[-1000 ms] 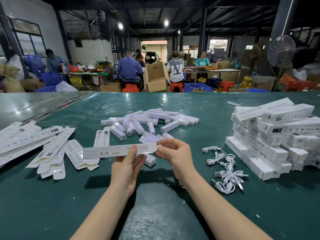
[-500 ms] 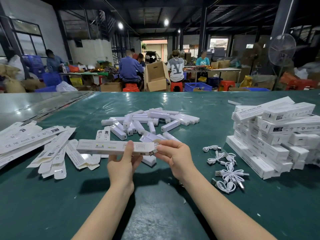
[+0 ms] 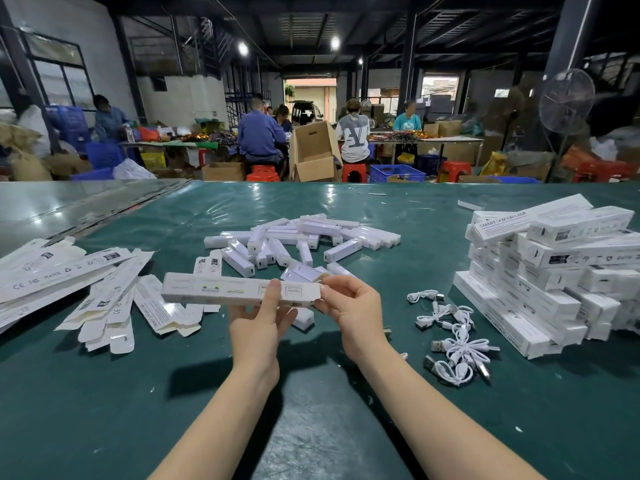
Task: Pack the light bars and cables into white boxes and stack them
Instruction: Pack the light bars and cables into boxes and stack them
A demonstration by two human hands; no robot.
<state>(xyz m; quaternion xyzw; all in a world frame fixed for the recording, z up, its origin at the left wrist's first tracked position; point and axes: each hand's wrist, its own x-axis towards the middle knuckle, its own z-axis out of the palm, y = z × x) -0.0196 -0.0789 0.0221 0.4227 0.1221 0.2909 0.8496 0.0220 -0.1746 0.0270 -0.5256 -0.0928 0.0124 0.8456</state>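
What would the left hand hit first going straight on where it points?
Likely the loose light bars beyond the box that the left hand holds; its height above the table is unclear.

Look at that dark green glossy table cover, white upon white on it: long white cardboard box with faint grey print, white plastic light bars, white coiled cables. Black lettering marks the stacked white boxes; behind, red plastic stools, blue crates.

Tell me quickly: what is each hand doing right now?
Left hand: grips the white box near its middle.
Right hand: pinches the same box's right end.
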